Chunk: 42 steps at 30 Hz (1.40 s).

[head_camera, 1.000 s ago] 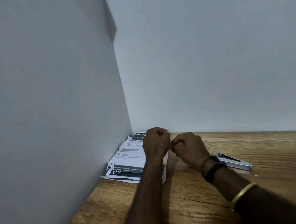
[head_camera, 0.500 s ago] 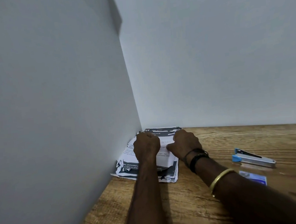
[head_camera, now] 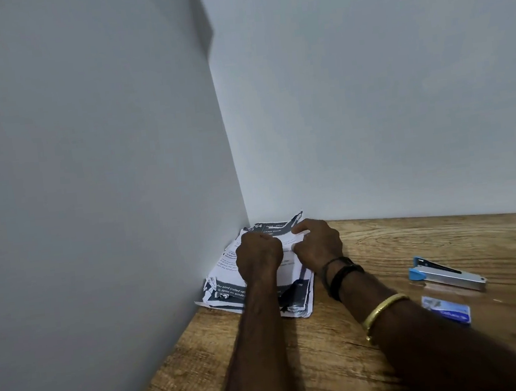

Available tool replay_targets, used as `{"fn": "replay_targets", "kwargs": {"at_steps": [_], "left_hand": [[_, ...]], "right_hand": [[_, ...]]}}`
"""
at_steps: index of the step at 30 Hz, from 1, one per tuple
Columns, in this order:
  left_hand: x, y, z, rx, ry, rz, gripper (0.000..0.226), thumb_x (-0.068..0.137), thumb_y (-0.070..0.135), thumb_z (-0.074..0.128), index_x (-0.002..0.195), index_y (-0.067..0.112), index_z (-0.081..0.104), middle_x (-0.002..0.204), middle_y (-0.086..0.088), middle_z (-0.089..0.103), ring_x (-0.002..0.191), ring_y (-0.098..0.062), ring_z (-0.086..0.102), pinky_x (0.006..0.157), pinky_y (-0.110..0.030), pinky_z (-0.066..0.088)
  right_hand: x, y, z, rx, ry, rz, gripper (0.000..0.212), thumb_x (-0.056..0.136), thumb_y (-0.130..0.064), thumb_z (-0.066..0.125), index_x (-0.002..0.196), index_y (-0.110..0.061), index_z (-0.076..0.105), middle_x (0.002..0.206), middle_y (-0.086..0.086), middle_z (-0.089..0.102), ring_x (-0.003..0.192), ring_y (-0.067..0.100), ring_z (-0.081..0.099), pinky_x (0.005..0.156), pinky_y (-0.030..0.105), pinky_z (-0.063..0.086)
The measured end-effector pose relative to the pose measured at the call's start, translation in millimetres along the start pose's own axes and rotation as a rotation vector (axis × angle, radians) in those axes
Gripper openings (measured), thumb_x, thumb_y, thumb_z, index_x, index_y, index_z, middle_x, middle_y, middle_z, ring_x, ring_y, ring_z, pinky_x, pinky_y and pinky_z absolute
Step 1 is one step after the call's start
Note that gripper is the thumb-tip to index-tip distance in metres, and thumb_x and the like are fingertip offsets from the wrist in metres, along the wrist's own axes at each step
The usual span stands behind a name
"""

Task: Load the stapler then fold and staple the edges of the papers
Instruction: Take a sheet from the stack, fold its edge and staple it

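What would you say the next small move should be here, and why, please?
Probably press the fold flat. Both hands, left hand and right hand, are on the top sheet of the paper stack in the wall corner, seemingly creasing it, while the stapler lies untouched on the table to the right, so stapling looks premature.

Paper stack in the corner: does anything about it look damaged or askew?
Yes. The paper stack is ragged: its near edges look torn and curled, and the sheets sit fanned rather than squared. Both hands, left hand and right hand, rest on it. The stapler lies apart, untouched.
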<state>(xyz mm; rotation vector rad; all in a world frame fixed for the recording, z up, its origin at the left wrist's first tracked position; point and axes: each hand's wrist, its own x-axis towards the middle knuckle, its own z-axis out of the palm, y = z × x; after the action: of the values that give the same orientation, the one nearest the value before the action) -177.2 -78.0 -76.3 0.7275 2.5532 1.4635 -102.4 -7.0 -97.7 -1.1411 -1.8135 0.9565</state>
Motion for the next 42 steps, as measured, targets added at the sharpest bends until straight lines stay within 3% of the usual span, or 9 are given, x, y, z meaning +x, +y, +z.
{"fn": "replay_targets", "kwargs": {"at_steps": [5, 12, 18, 24, 29, 33, 36, 40, 42], "left_hand": [[0, 6, -5, -0.087, 0.055, 0.068, 0.025, 0.091, 0.020, 0.057, 0.106, 0.019, 0.077, 0.113, -0.006, 0.076, 0.108, -0.029, 0.068, 0.095, -0.034, 0.053], [-3, 22, -13, -0.225, 0.169, 0.222, 0.024, 0.093, 0.027, 0.061, 0.107, 0.017, 0.078, 0.111, -0.004, 0.077, 0.101, -0.025, 0.070, 0.095, -0.042, 0.055], [-9, 25, -14, -0.296, 0.235, 0.251, 0.021, 0.094, 0.025, 0.062, 0.104, 0.015, 0.077, 0.110, -0.004, 0.077, 0.106, -0.024, 0.069, 0.095, -0.026, 0.046], [-17, 25, -14, -0.275, 0.249, 0.260, 0.022, 0.094, 0.023, 0.060, 0.109, 0.017, 0.075, 0.116, -0.001, 0.075, 0.114, -0.023, 0.066, 0.095, -0.030, 0.044], [-15, 24, -13, -0.247, 0.230, 0.257, 0.023, 0.093, 0.021, 0.060, 0.110, 0.018, 0.075, 0.119, -0.001, 0.074, 0.116, -0.025, 0.064, 0.098, -0.031, 0.044], [-11, 23, -10, -0.189, 0.194, 0.200, 0.022, 0.090, 0.024, 0.063, 0.107, 0.023, 0.076, 0.120, -0.004, 0.073, 0.117, -0.032, 0.062, 0.098, -0.036, 0.046], [-12, 24, -4, -0.264, 0.124, 0.144, 0.019, 0.086, 0.024, 0.068, 0.104, 0.024, 0.076, 0.117, -0.006, 0.073, 0.112, -0.032, 0.065, 0.096, -0.036, 0.050], [-16, 25, 7, -0.583, -0.135, -0.013, 0.020, 0.084, 0.004, 0.070, 0.101, 0.013, 0.077, 0.106, -0.013, 0.075, 0.105, -0.035, 0.069, 0.099, -0.045, 0.055], [-21, 28, 17, -0.678, -0.259, -0.060, 0.021, 0.083, -0.005, 0.069, 0.097, 0.008, 0.077, 0.093, -0.012, 0.074, 0.089, -0.030, 0.068, 0.089, -0.037, 0.056]], "right_hand": [[6, -5, -5, 0.239, 0.018, 0.122, 0.029, 0.078, 0.000, 0.072, 0.094, -0.023, 0.081, 0.104, 0.003, 0.078, 0.092, 0.026, 0.073, 0.087, 0.038, 0.062], [2, -8, -11, 0.501, 0.102, 0.140, 0.028, 0.082, 0.000, 0.074, 0.095, -0.024, 0.081, 0.092, -0.001, 0.077, 0.068, 0.009, 0.069, 0.049, 0.015, 0.054], [-1, 2, -34, 0.728, 0.112, 0.148, 0.028, 0.083, 0.005, 0.073, 0.097, -0.018, 0.080, 0.099, 0.010, 0.078, 0.079, 0.023, 0.071, 0.071, 0.031, 0.061], [-2, 14, -53, 0.864, 0.056, 0.180, 0.028, 0.084, 0.014, 0.069, 0.096, -0.010, 0.078, 0.103, 0.022, 0.075, 0.085, 0.031, 0.070, 0.084, 0.042, 0.060], [-3, 20, -66, 0.834, 0.052, 0.155, 0.026, 0.085, 0.011, 0.070, 0.101, -0.007, 0.078, 0.092, 0.013, 0.073, 0.067, 0.018, 0.066, 0.052, 0.021, 0.053], [-4, 26, -86, 0.856, 0.044, 0.137, 0.026, 0.086, 0.013, 0.067, 0.106, -0.002, 0.076, 0.086, 0.012, 0.071, 0.055, 0.012, 0.064, 0.048, 0.018, 0.052], [-6, 34, -103, 0.876, 0.047, 0.127, 0.026, 0.086, 0.014, 0.067, 0.101, -0.005, 0.076, 0.097, 0.016, 0.073, 0.078, 0.023, 0.069, 0.070, 0.030, 0.060], [-8, 47, -127, 0.845, 0.083, 0.103, 0.028, 0.085, 0.013, 0.069, 0.091, -0.013, 0.078, 0.087, 0.006, 0.075, 0.065, 0.012, 0.072, 0.054, 0.018, 0.056], [-8, 54, -141, 0.833, 0.098, 0.102, 0.028, 0.085, 0.012, 0.069, 0.091, -0.013, 0.078, 0.084, 0.004, 0.077, 0.064, 0.011, 0.074, 0.055, 0.021, 0.059]]}}
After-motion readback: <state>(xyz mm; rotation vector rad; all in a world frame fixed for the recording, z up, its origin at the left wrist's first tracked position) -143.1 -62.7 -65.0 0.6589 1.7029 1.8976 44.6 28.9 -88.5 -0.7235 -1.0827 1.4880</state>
